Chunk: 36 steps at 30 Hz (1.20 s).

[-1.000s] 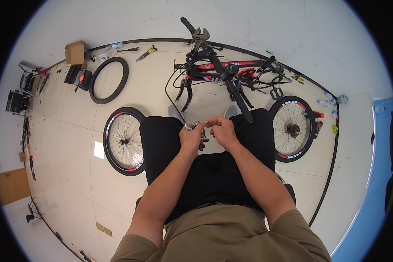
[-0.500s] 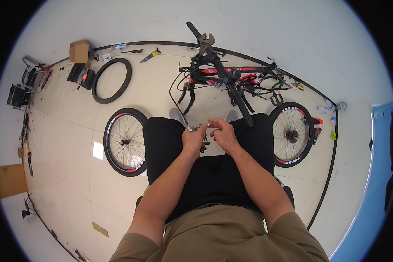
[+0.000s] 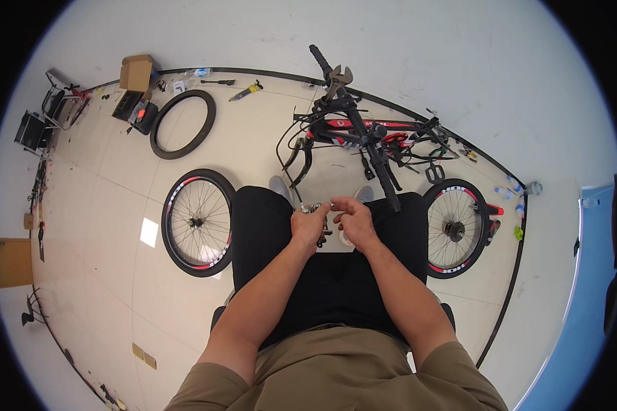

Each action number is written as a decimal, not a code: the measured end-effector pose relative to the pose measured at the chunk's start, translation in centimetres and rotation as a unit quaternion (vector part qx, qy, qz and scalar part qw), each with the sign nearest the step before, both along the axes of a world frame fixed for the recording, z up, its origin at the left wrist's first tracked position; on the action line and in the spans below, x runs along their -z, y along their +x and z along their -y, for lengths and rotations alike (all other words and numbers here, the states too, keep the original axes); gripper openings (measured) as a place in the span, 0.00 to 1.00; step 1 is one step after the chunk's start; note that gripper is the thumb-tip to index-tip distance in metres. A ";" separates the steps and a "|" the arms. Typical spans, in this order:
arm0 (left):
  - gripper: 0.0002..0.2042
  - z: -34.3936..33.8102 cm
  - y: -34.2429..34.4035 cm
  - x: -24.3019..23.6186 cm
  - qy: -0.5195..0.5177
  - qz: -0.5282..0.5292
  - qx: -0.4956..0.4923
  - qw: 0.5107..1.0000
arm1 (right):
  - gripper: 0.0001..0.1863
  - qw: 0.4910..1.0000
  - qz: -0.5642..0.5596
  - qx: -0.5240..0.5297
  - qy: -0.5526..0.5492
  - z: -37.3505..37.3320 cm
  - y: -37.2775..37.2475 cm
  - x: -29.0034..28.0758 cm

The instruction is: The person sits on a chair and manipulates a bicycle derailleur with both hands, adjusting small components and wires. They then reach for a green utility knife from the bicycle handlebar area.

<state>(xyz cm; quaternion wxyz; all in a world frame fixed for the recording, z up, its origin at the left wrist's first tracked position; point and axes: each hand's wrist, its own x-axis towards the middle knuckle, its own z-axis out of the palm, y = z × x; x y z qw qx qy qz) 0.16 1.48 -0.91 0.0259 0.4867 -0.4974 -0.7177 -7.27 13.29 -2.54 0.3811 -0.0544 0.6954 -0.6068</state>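
Between my knees, my left hand (image 3: 308, 225) is closed around a small silver and black metal bicycle part (image 3: 325, 234). A black cable (image 3: 295, 188) runs from that part up toward the handlebar (image 3: 363, 130); my fingers hide much of the part. My right hand (image 3: 356, 220) is just beside it, its index finger and thumb bent together at the part's upper end near my left thumb. Whatever they pinch is too small to make out. Beyond my shoes, the red and black bicycle frame (image 3: 339, 124) has no wheels on it. An adjustable wrench (image 3: 338, 79) rests at the handlebar.
A wheel (image 3: 171, 222) lies left of my legs, another with a cassette (image 3: 452, 274) to the right. Farther left are a loose tire (image 3: 155, 140), an open cardboard box (image 3: 137, 72) and a yellow-black tool (image 3: 247, 91). Plastic bottles (image 3: 518, 198) lie along the right wall.
The whole view has shifted slightly as my head moved. My right fingers have curled in a little more at the metal part, while my left hand keeps its hold.
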 end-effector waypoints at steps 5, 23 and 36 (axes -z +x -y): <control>0.14 0.0 -0.1 0.0 0.002 0.000 0.003 1.000 | 0.24 0.996 -0.042 -0.040 0.068 -0.3 -0.3 1.6; 0.13 0.2 0.2 0.1 0.019 0.003 0.004 1.000 | 0.26 0.993 -0.114 -0.028 0.025 0.1 0.3 0.3; 0.13 0.1 0.1 0.1 0.018 0.006 0.008 1.000 | 0.22 0.987 -0.141 -0.038 0.073 -0.2 0.3 1.4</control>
